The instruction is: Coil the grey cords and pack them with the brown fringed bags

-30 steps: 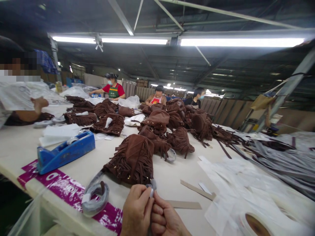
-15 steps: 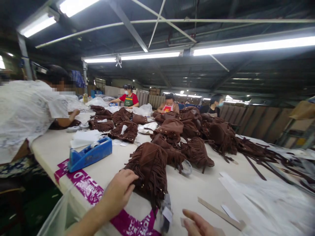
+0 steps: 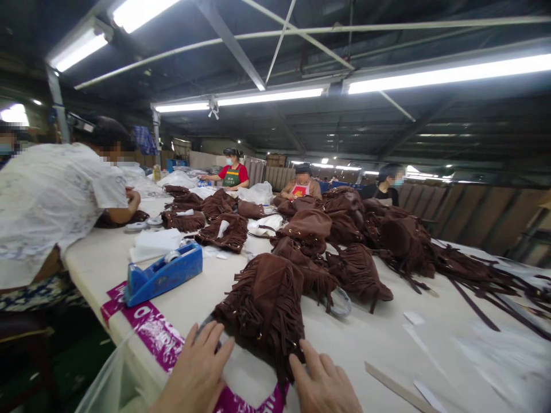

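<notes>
A brown fringed bag (image 3: 267,298) with small gold eyelets lies on the white table in front of me. My left hand (image 3: 200,361) is beside its lower left corner, fingers stretched out and a little apart; something greyish shows just behind the fingertips. At the bag's lower right corner, the fingertips of my right hand (image 3: 322,376) touch or nearly touch the fringe, with thumb and fingers apart. Between both hands, dark fringe strands hang over a purple printed strip (image 3: 159,335) on the table's near edge.
A blue tape dispenser (image 3: 166,272) stands left, beside white paper sheets (image 3: 155,244). More brown bags (image 3: 307,226) are heaped beyond, with straps trailing right. A flat strip (image 3: 398,387) and white plastic (image 3: 508,361) lie at right. A co-worker (image 3: 64,201) leans over the table at left; others sit opposite.
My right hand has moved left and forward to the bag's lower right corner. My left hand has drawn back slightly from the bag's left side, its fingers now more spread.
</notes>
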Available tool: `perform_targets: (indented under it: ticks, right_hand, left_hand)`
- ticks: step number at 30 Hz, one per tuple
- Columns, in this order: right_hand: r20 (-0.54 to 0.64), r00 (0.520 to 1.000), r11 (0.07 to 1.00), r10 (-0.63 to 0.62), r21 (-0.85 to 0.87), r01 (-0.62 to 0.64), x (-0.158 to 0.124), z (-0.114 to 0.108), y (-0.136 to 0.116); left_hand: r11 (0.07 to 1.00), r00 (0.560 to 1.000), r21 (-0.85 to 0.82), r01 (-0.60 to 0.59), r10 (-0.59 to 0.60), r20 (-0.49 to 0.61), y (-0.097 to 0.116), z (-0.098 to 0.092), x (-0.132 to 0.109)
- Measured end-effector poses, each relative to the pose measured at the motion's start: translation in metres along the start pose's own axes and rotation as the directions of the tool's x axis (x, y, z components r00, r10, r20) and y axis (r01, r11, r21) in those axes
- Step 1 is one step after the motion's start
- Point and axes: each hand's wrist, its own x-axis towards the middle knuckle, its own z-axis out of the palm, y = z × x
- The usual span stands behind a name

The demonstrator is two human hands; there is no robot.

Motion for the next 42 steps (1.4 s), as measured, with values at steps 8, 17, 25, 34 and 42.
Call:
perform_targets:
  ticks: [8, 17, 25, 34, 42]
  right_hand:
    - [0.236, 0.968, 0.996, 0.08, -0.048, -0.071, 0.042, 0.004, 0.019]
    - [-0.065, 0.997, 0.992, -0.029, 0.119, 0.037, 0.041, 0.007, -0.008]
    - [0.274, 0.947, 0.884, -0.168, 0.467, 0.022, 0.085, 0.012, -0.017]
    - [0.202, 0.979, 0.938, -0.04, 0.346, -0.033, 0.083, 0.033, -0.024]
    - [0.15, 0.984, 0.879, -0.093, 0.476, 0.01, 0.101, -0.004, -0.028]
  left_hand:
    - [0.995, 0.946, -0.018, -0.1, 0.089, -0.312, -0.049, -0.016, 0.032]
    - [0.991, 0.992, -0.123, 0.059, -0.044, 0.115, 0.03, -0.009, 0.066]
    - [0.465, 0.876, -0.747, 0.476, -0.177, 0.448, 0.006, 0.02, 0.055]
    - [-0.006, 0.723, -0.726, 0.688, -0.074, 0.686, 0.015, 0.021, 0.057]
    - [-0.052, 0.734, -0.746, 0.664, -0.149, 0.663, 0.02, 0.022, 0.063]
